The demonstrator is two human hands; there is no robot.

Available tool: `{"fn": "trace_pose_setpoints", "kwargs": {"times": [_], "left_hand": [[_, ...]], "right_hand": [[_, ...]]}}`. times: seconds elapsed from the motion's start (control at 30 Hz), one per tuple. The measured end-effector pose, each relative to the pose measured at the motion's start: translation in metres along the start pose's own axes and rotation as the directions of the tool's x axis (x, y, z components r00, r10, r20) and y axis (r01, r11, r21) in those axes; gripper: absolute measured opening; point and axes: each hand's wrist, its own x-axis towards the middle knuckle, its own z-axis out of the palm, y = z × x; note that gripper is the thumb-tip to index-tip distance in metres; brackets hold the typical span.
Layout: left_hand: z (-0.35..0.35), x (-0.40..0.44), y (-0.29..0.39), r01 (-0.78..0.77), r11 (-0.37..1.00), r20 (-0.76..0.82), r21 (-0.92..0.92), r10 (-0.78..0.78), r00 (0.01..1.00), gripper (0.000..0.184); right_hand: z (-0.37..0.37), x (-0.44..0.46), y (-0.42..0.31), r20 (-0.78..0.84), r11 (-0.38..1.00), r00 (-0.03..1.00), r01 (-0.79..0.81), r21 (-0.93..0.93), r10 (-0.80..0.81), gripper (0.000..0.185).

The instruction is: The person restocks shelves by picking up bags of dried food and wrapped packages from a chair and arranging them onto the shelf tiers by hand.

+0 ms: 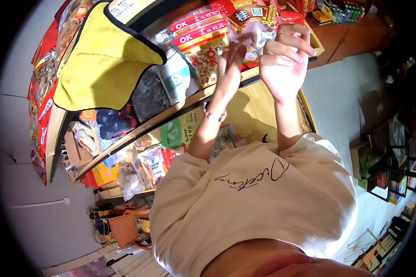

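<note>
My left hand (231,69), with a bracelet (215,112) at its wrist, is raised with fingers stretched upward and apart from the thumb. It holds nothing I can see. Just left of it lies a clear bag of pale nuts (203,59) with red OK labels. My right hand (286,62) is lifted at the shelf's right end, palm showing, fingers loosely bent and spread, with nothing visible in them. Behind and between both hands are a red bag (252,17) with gold Chinese lettering and a small clear plastic wrapping (263,39). Whether the fingers touch these is unclear.
A yellow cloth (106,60) with black edging drapes over bags at the left. The wooden shelf edge (171,111) runs below the goods. A lower shelf holds a green packet (173,132) and other snacks. Stocked racks (397,161) stand across the tiled floor (342,97).
</note>
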Motion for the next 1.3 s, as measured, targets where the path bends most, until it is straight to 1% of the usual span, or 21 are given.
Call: {"fn": "trace_pose_setpoints", "kwargs": {"times": [0.03, 0.07, 0.17, 0.2, 0.27, 0.43, 0.5, 0.57, 0.63, 0.7, 0.77, 0.87, 0.9, 0.93, 0.97, 1.0, 1.03, 1.13, 1.17, 1.27, 1.3], "left_hand": [[0.015, -0.012, 0.004, -0.003, 0.969, 0.113, -0.248, 0.032, 0.993, 0.053], [0.028, -0.020, 0.005, 0.020, 0.877, 0.210, -0.481, 0.092, 0.973, 0.064], [0.055, -0.025, 0.006, -0.259, 0.926, 0.251, -0.274, 0.328, 0.911, 0.083], [0.061, -0.025, 0.007, -0.342, 0.918, 0.235, -0.200, 0.384, 0.893, 0.077], [0.072, -0.027, 0.019, -0.399, 0.899, 0.258, -0.179, 0.434, 0.863, 0.056], [0.086, -0.029, 0.023, -0.483, 0.870, 0.141, -0.095, 0.492, 0.859, 0.057], [0.092, -0.031, 0.022, -0.515, 0.857, 0.103, -0.024, 0.514, 0.852, 0.055], [0.099, -0.032, 0.020, -0.555, 0.827, 0.076, 0.085, 0.550, 0.832, 0.050], [0.103, -0.029, 0.022, -0.587, 0.796, 0.095, 0.148, 0.579, 0.810, 0.044], [0.104, -0.028, 0.024, -0.605, 0.779, 0.154, 0.164, 0.586, 0.796, 0.039], [0.110, -0.023, 0.010, -0.625, 0.777, 0.092, 0.076, 0.619, 0.780, 0.039], [0.113, -0.027, -0.004, -0.583, 0.810, 0.041, 0.060, 0.581, 0.813, 0.039], [0.114, -0.029, -0.010, -0.563, 0.823, 0.040, 0.076, 0.562, 0.826, 0.039], [0.125, -0.029, -0.017, -0.517, 0.856, -0.045, -0.027, 0.515, 0.856, 0.025], [0.135, -0.029, -0.023, -0.479, 0.867, -0.130, -0.141, 0.463, 0.877, 0.015], [0.146, -0.028, -0.030, -0.452, 0.854, -0.214, -0.256, 0.406, 0.888, 0.019], [0.144, -0.019, -0.048, -0.563, 0.771, -0.191, -0.297, 0.530, 0.826, 0.020], [0.170, -0.025, -0.068, -0.465, 0.735, -0.319, -0.493, 0.345, 0.883, 0.022], [0.176, -0.028, -0.069, -0.440, 0.738, -0.327, -0.511, 0.307, 0.894, 0.023], [0.186, -0.042, -0.069, -0.281, 0.929, -0.204, -0.239, 0.235, 0.950, 0.016], [0.185, -0.056, -0.050, -0.073, 0.970, -0.147, -0.230, 0.040, 0.988, 0.013]], "right_hand": [[0.002, -0.003, 0.001, 0.003, 0.998, 1.000, 0.020, 0.052, -0.020, 0.015], [0.004, -0.004, 0.005, 0.012, 0.992, 0.999, 0.030, 0.119, -0.032, 0.015], [0.013, -0.005, 0.013, 0.080, 0.970, 0.996, 0.007, 0.242, -0.027, 0.019], [0.015, -0.006, 0.016, 0.083, 0.963, 0.996, 0.004, 0.269, -0.027, 0.020], [0.019, -0.007, 0.020, 0.077, 0.947, 0.997, -0.001, 0.321, -0.025, 0.022], [0.031, -0.008, 0.026, 0.035, 0.912, 0.999, 0.007, 0.410, -0.024, 0.028], [0.034, -0.010, 0.028, 0.013, 0.898, 0.999, 0.024, 0.440, -0.033, 0.030], [0.039, -0.012, 0.027, -0.007, 0.892, 0.999, 0.049, 0.449, -0.052, 0.033], [0.043, -0.012, 0.023, -0.038, 0.882, 0.996, 0.084, 0.463, -0.075, 0.035], [0.043, -0.019, 0.021, -0.104, 0.873, 0.989, 0.145, 0.466, -0.109, 0.036], [0.040, -0.027, 0.017, -0.187, 0.856, 0.974, 0.207, 0.474, -0.132, 0.036], [0.028, -0.046, 0.007, -0.325, 0.830, 0.935, 0.293, 0.474, -0.145, 0.036], [0.012, -0.052, 0.004, -0.391, 0.863, 0.774, 0.487, -0.136, -0.498, 0.025], [0.008, -0.061, -0.003, -0.339, 0.888, 0.855, 0.449, 0.103, -0.393, 0.025], [0.006, -0.070, -0.010, -0.254, 0.864, 0.918, 0.378, 0.331, -0.305, 0.028], [0.007, -0.072, -0.012, -0.140, 0.799, 0.961, 0.276, 0.534, -0.238, 0.032], [0.007, -0.080, -0.017, -0.173, 0.796, 0.949, 0.317, 0.516, -0.265, 0.033], [0.016, -0.099, -0.028, -0.234, 0.805, 0.911, 0.410, 0.430, -0.339, 0.037], [0.021, -0.105, -0.029, -0.247, 0.807, 0.905, 0.422, 0.413, -0.347, 0.039], [0.035, -0.119, -0.036, -0.272, 0.825, 0.881, 0.462, 0.326, -0.387, 0.046], [0.038, -0.125, -0.036, -0.286, 0.828, 0.866, 0.486, 0.280, -0.411, 0.048]]}}
